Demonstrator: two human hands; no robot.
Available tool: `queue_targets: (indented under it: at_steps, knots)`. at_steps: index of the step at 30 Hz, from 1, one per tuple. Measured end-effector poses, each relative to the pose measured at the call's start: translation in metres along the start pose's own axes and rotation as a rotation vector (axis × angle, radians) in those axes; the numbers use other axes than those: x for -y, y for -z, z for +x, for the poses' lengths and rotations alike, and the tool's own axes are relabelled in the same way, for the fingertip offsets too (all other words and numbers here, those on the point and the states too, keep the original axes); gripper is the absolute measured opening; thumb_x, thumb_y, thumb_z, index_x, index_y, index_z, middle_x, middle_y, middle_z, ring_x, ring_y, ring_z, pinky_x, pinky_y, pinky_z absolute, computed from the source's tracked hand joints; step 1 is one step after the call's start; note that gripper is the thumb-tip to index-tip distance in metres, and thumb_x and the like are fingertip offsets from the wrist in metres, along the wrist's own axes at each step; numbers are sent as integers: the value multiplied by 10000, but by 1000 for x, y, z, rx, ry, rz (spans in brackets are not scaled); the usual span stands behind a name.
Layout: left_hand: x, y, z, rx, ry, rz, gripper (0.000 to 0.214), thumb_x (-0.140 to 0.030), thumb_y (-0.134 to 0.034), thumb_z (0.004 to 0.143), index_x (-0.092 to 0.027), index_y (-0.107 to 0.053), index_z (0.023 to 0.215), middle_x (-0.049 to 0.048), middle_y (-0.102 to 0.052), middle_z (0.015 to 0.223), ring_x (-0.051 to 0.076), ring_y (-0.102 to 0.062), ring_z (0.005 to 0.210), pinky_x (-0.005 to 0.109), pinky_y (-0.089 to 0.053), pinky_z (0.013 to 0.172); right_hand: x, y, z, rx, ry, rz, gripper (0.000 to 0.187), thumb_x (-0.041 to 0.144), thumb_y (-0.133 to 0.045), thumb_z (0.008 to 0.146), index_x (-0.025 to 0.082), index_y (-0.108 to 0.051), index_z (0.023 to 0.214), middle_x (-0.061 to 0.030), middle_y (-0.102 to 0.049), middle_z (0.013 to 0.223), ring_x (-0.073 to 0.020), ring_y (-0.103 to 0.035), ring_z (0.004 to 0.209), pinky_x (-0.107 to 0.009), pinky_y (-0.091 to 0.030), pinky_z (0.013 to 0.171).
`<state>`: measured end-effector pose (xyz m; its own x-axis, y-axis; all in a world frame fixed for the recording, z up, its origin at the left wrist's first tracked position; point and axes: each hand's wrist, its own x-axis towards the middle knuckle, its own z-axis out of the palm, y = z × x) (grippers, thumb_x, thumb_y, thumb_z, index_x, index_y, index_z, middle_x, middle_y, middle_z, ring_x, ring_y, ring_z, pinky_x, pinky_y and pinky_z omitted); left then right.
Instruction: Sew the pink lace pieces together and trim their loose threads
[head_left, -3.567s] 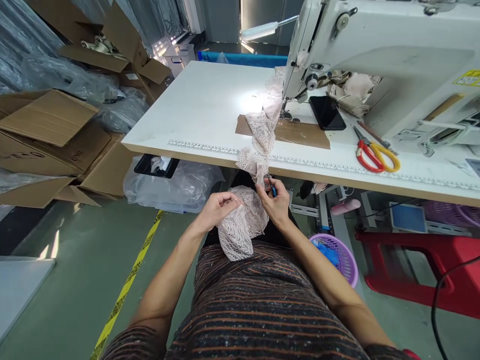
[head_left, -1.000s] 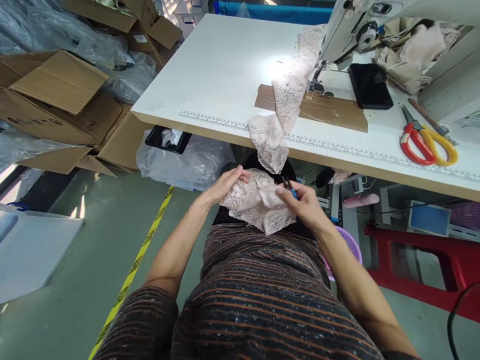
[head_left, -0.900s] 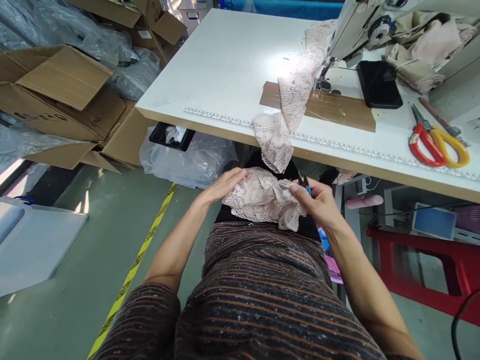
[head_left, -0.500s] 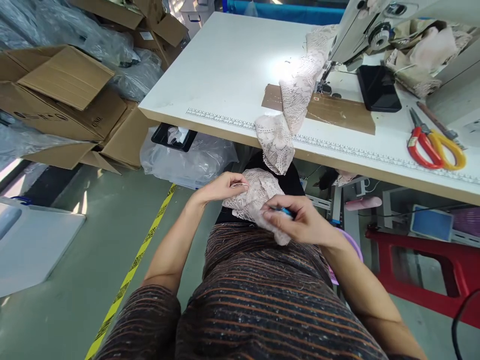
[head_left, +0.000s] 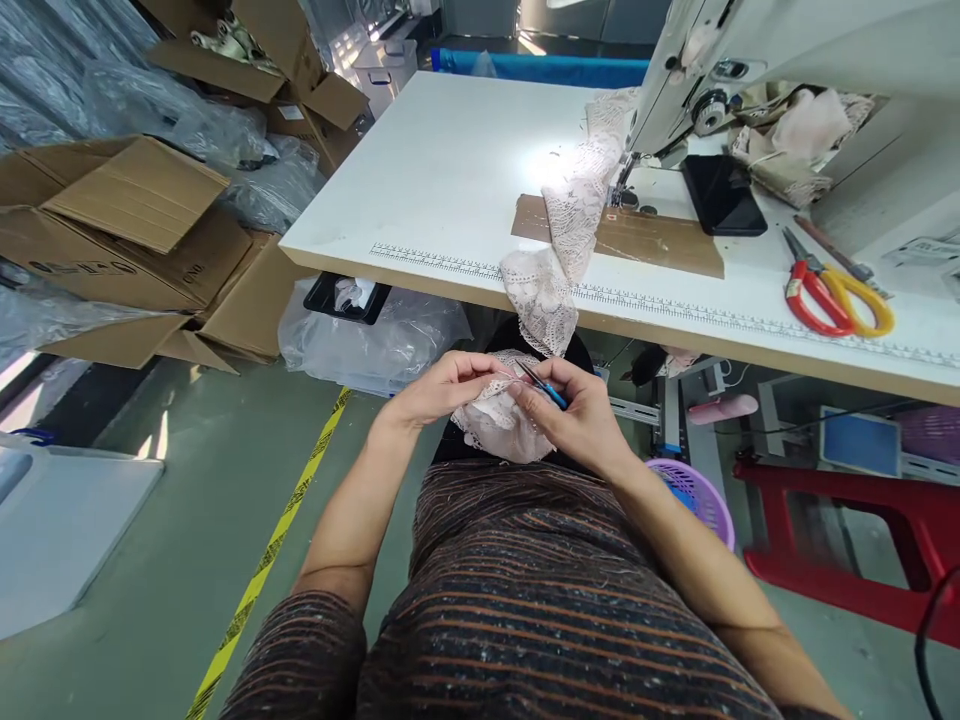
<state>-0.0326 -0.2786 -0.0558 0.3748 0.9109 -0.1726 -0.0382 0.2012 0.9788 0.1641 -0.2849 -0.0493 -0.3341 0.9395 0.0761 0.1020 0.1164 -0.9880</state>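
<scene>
A piece of pale pink lace (head_left: pixel 496 422) lies bunched on my lap below the table edge. My left hand (head_left: pixel 439 388) pinches its upper edge with closed fingers. My right hand (head_left: pixel 574 415) is closed around small blue-handled thread snips (head_left: pixel 541 384), whose tips point at the lace between my hands. A long strip of the same lace (head_left: pixel 564 235) hangs from the sewing machine (head_left: pixel 757 50) over the front edge of the white table (head_left: pixel 442 180).
Red and yellow scissors (head_left: pixel 832 296), a black phone (head_left: pixel 720 196) and a brown card sheet (head_left: pixel 660 245) lie on the table. Cardboard boxes (head_left: pixel 127 240) and plastic bags sit left. A purple basket (head_left: pixel 694 490) and red stool (head_left: pixel 862 540) stand at right.
The lace was spread across my lap and is now gathered smaller between my hands. My right hand has come back up to the lace edge with the snips pointing at it.
</scene>
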Motion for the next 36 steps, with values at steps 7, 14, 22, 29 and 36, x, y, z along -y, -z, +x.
queue_targets:
  at_steps: [7, 14, 22, 29, 36]
  knots:
    - [-3, 1, -4, 26, -36, -13, 361, -488, -761, 789, -141, -752, 888, 46, -685, 783, 128, -571, 682, 242, -439, 633, 4, 0, 2, -19, -107, 110, 264, 367, -750, 756, 186, -570, 685, 54, -499, 594, -85, -401, 545, -244, -356, 547]
    - [-6, -3, -3, 1, -14, 186, 371, -469, -816, 739, -139, -728, 883, 15, -646, 724, 102, -528, 637, 216, -421, 584, -6, -1, 7, 20, -149, 175, 364, 491, -758, 731, 181, -576, 676, 35, -527, 630, -93, -414, 580, -247, -358, 560]
    - [1, -3, 3, 78, -49, 222, 340, -480, -733, 820, -148, -731, 892, 60, -711, 882, 141, -610, 768, 246, -475, 682, -26, 8, 6, 102, -123, 165, 435, 513, -842, 664, 183, -658, 880, 21, -598, 734, -104, -474, 620, -250, -397, 582]
    - [19, 8, 15, 170, 37, 368, 384, -431, -785, 754, -158, -654, 989, -12, -641, 785, 99, -550, 653, 211, -447, 603, -55, 26, -2, -46, -207, 57, 461, 628, -726, 733, 189, -593, 691, 40, -490, 612, -105, -403, 557, -252, -334, 531]
    - [46, 24, 36, -224, -148, 723, 456, -450, -705, 834, -190, -632, 1202, 128, -660, 1230, 254, -623, 1113, 431, -491, 1004, -75, 43, 22, -537, -6, -327, 480, 593, -764, 724, 186, -656, 955, -9, -588, 812, -144, -501, 693, -291, -417, 667]
